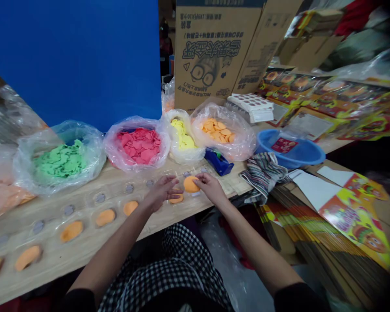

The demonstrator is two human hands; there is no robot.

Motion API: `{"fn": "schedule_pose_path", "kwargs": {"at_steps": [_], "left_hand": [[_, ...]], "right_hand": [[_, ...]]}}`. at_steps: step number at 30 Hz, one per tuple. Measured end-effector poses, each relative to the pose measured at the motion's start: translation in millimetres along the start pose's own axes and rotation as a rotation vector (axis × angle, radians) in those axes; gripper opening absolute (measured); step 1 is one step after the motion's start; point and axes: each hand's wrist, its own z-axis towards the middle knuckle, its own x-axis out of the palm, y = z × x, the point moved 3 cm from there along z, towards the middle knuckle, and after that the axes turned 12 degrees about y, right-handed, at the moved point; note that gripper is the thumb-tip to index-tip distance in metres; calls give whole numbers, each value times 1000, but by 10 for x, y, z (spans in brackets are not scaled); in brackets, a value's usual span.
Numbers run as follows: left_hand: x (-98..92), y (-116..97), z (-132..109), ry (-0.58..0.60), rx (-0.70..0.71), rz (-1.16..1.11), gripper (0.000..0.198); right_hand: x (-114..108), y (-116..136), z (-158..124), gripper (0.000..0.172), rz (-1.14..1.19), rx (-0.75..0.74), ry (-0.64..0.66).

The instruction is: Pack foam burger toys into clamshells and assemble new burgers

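An orange disc [191, 184] is pinched between the thumb and fingers of my right hand [209, 186], above the right end of a row of clear plastic trays. Just left of it, my left hand [164, 192] hovers over the trays with its fingers apart and nothing visible in it. Below its fingertips lies another orange disc [176, 197]. More orange discs [105, 217] sit one by one in the front hollows of the trays, and small grey pieces [100, 198] sit in the back hollows.
Behind the trays stand plastic bags of green [63, 160], red [139, 145], yellow [183, 134] and orange [218, 131] pieces. A blue tape dispenser [219, 162], striped cloth [263, 173] and blue basin [290, 149] are at the right. Printed cardboard [357, 216] lies front right.
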Motion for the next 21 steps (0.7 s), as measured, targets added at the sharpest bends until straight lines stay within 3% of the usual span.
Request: {"fn": "schedule_pose_path", "kwargs": {"at_steps": [4, 8, 13, 17, 21], "left_hand": [[-108, -30, 166, -6, -9, 89, 35], [-77, 33, 300, 46, 9, 233, 31], [45, 103, 454, 90, 121, 759, 15], [143, 118, 548, 208, 211, 1095, 13], [136, 137, 628, 259, 256, 1182, 13]], "right_hand": [[-83, -235, 76, 20, -183, 81, 29], [-65, -264, 82, 11, -459, 114, 34], [-18, -181, 65, 6, -800, -3, 41], [7, -172, 52, 7, -888, -22, 32], [-55, -128, 50, 9, -861, -92, 1]]}}
